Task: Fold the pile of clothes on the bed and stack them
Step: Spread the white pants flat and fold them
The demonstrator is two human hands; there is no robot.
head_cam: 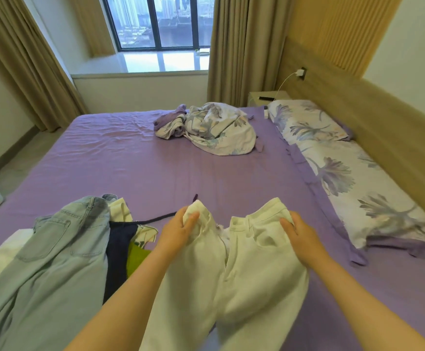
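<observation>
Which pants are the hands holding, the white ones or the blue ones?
The white pants. The left hand and right hand grip their waistband, while the blue jeans lie untouched to the left.

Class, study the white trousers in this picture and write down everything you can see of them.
The white trousers look like off-white denim, with belt loops, a front pocket and an open fly. They lie front up on the purple sheet, waistband towards the window, legs running towards the wearer and out of the picture. The left hand pinches one waistband corner; the right hand grips the other. They are spread out, not yet folded, beside the pale blue jeans.
</observation>
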